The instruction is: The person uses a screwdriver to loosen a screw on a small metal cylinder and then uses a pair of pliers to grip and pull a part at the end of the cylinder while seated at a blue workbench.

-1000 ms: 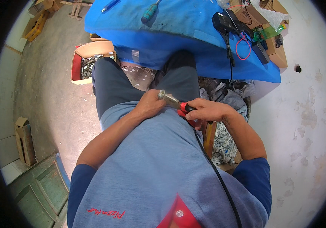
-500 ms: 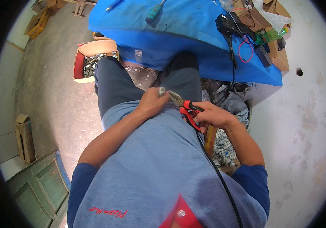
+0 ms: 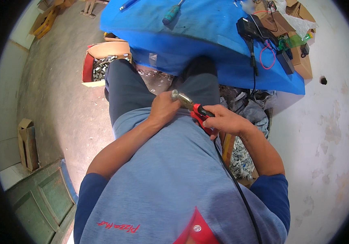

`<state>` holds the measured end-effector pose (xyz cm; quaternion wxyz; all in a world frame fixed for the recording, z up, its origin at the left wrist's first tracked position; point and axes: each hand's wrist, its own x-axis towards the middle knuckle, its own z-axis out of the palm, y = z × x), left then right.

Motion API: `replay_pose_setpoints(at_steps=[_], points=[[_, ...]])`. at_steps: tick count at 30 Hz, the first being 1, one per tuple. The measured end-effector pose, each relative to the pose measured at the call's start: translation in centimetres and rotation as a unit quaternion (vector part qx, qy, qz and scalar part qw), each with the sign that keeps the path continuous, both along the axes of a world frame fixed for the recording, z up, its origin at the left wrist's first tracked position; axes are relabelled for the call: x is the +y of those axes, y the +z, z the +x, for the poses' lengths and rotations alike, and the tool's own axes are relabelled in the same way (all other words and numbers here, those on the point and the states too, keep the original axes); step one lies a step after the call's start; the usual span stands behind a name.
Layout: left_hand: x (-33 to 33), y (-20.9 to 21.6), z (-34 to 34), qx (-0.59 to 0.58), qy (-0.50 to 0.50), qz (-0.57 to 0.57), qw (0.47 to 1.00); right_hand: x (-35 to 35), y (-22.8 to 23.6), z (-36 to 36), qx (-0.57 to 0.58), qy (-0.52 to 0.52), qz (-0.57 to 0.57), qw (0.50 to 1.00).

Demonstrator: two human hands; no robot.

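Observation:
Above my lap, my left hand (image 3: 164, 108) is closed around a small silvery metal piece (image 3: 175, 94), whose end sticks out past the fingers. My right hand (image 3: 225, 119) grips a pair of pliers (image 3: 199, 110) with red and black handles. The metal jaws of the pliers reach the piece beside my left fingertips; whether they bite on it is too small to tell. A black cable (image 3: 237, 181) runs over my shirt toward my right hand, and where it ends is hidden.
Ahead stands a table under a blue cover (image 3: 207, 36), with a teal-handled screwdriver (image 3: 171, 14), black power adapters (image 3: 247, 28) and a green bottle (image 3: 295, 41). An open carton (image 3: 94, 84) of small metal parts sits left of my knee. Shredded scrap (image 3: 241, 160) lies at right.
The pliers' jaws have come up to the metal piece, and their handles have drawn closer together in my right hand. The whole view has shifted slightly.

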<state>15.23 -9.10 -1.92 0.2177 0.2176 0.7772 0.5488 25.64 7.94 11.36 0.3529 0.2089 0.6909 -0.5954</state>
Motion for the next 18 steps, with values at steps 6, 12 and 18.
replay_pose_setpoints(at_steps=[6,12,18], points=[[0.0,-0.9,-0.1,0.018,0.004,-0.034,0.999,-0.3,-1.3,0.4,0.072,0.051,0.073,0.993],[0.0,0.0,0.0,0.029,0.011,-0.05,0.998,-0.5,-1.1,0.1,0.051,0.046,0.075,0.995],[-0.1,0.0,-0.1,0.025,-0.002,-0.079,0.997,-0.5,0.1,-0.2,0.016,0.055,0.073,0.996]])
